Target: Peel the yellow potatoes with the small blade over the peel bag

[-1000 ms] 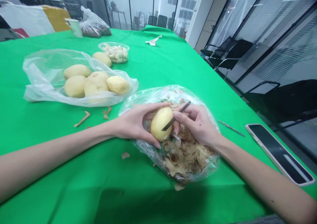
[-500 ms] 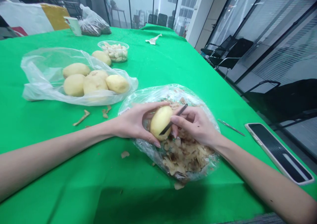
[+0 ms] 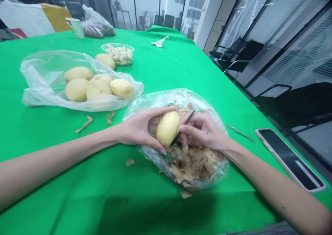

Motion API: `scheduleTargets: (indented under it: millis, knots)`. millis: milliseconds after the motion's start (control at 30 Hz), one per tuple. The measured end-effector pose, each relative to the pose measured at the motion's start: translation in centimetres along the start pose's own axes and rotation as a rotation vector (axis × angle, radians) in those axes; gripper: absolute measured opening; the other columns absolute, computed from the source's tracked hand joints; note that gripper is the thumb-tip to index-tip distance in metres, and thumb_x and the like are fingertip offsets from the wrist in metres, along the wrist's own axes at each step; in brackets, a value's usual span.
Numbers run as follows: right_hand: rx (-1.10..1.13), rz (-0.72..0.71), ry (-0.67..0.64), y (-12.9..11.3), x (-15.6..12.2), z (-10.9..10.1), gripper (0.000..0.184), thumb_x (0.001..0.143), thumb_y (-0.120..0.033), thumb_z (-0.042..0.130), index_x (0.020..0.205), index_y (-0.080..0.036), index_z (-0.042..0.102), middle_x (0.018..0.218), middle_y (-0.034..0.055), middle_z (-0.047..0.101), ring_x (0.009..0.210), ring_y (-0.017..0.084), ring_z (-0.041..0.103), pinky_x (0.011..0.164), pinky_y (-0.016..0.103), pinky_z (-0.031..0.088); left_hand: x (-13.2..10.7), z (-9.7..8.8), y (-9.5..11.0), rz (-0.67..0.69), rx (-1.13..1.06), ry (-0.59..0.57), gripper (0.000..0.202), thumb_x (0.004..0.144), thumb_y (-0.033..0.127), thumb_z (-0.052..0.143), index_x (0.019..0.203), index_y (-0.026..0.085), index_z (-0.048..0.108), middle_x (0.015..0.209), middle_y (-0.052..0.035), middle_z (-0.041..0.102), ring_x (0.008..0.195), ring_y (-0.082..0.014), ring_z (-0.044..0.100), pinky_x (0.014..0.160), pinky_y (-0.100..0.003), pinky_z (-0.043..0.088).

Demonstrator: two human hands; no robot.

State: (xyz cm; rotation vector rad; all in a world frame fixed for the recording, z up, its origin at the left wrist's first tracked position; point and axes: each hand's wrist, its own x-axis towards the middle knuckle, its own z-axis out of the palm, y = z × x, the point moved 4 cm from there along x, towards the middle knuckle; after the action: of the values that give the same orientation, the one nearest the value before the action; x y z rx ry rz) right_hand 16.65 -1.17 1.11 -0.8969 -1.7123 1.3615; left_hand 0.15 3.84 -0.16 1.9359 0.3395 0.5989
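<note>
A pale yellow peeled potato [image 3: 167, 127] rests in my left hand [image 3: 141, 127], thumb below it and fingers along its far side. Pinched in my right hand [image 3: 204, 129] is a slim dark blade-like tool [image 3: 187, 120], slanting down against the potato's right side; its exact kind I cannot make out. Both hands are over a clear plastic bag [image 3: 153, 100] full of brown potato peelings [image 3: 194, 162]. The right fingertips partly hide behind the tool and potato.
Several potatoes lie in a white plastic bag [image 3: 44, 79] at left, another potato [image 3: 105, 61] beside a tub of garlic cloves [image 3: 120, 54]. A thin metal tool [image 3: 240, 133] and a phone [image 3: 290, 160] lie right. A paper cup [image 3: 75, 28] and filled bag [image 3: 97, 24] stand farther back.
The dark tool has shifted from the potato's front face to its right edge, its blade turned more edge-on. My left hand keeps its hold on the potato.
</note>
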Motion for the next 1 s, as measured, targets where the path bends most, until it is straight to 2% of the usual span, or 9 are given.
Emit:
scheduleTargets:
  millis: [267,467,733,867,1000]
  knots:
    - [0.068,-0.098,0.12,-0.8,0.1,-0.1,0.024,0.082,-0.038,0.072,0.074,-0.017,0.064,0.058,-0.0008,0.068,0.051,0.012,0.064,0.049,0.024,0.051,-0.1,0.0,-0.2,-0.004,-0.019,-0.024,0.101,0.053,0.018,0.091,0.142,0.03,0.045,0.147,-0.0123,0.049,0.136,-0.0323,0.045,0.112,-0.051,0.038]
    - [0.09,-0.107,0.084,-0.8,0.1,0.1,0.019,0.081,-0.034,0.074,0.075,-0.017,0.068,0.06,-0.0006,0.069,0.051,0.012,0.066,0.049,0.023,0.052,0.0,-0.1,0.0,0.014,0.032,-0.01,0.101,0.052,0.022,0.092,0.142,0.03,0.046,0.148,-0.0122,0.047,0.136,-0.0332,0.045,0.113,-0.054,0.035]
    - [-0.127,-0.123,0.035,-1.1,-0.2,0.0,0.027,0.087,-0.034,0.067,0.065,-0.017,0.068,0.059,0.0017,0.069,0.051,0.012,0.062,0.046,0.022,0.048,-0.1,-0.1,-0.1,0.026,0.059,-0.008,0.102,0.052,0.026,0.093,0.142,0.029,0.045,0.148,-0.0122,0.048,0.137,-0.0339,0.044,0.113,-0.054,0.034]
    - [-0.262,-0.134,-0.062,-0.7,-0.3,0.0,0.029,0.089,-0.034,0.065,0.065,-0.018,0.067,0.057,0.0005,0.068,0.049,0.011,0.059,0.046,0.022,0.046,-0.2,-0.2,-0.2,0.02,0.06,0.022,0.098,0.053,0.029,0.092,0.141,0.027,0.047,0.145,-0.0129,0.05,0.134,-0.0348,0.047,0.112,-0.054,0.036]
    - [-0.255,-0.121,-0.084,-0.6,-0.4,-0.1,0.025,0.088,-0.033,0.066,0.068,-0.018,0.065,0.058,0.0,0.069,0.051,0.011,0.061,0.047,0.021,0.047,-0.2,-0.2,-0.3,0.03,0.062,0.027,0.097,0.054,0.03,0.092,0.14,0.027,0.048,0.145,-0.0129,0.051,0.134,-0.0345,0.047,0.112,-0.054,0.036]
